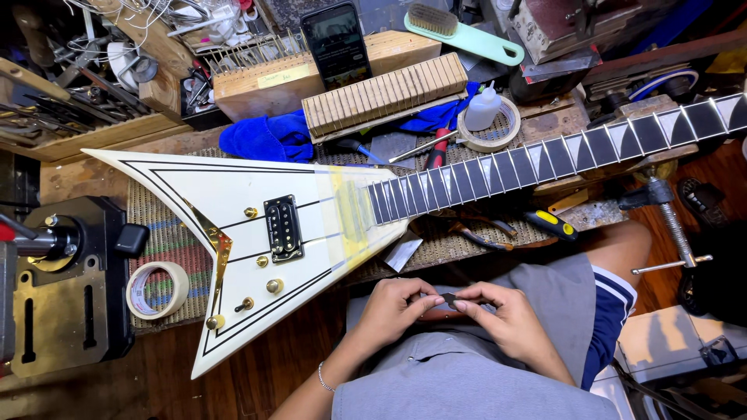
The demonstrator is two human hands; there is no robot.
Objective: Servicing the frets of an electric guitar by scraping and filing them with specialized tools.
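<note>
A white V-shaped electric guitar body (233,225) with black pinstripes lies on the bench, its dark fretboard neck (560,155) reaching to the upper right. Masking tape covers the body near the neck joint. Below it, over my lap in grey shorts, my left hand (393,307) and my right hand (506,315) meet at the fingertips. Together they pinch a small dark flat piece (450,299). A bracelet sits on my left wrist.
A roll of masking tape (156,289) lies left of the guitar and another roll (490,124) behind the neck. A blue cloth (268,138), a slotted wood block (385,95), a phone (336,43), a green brush (463,31), pliers (478,233) and a clamp (669,225) crowd the bench.
</note>
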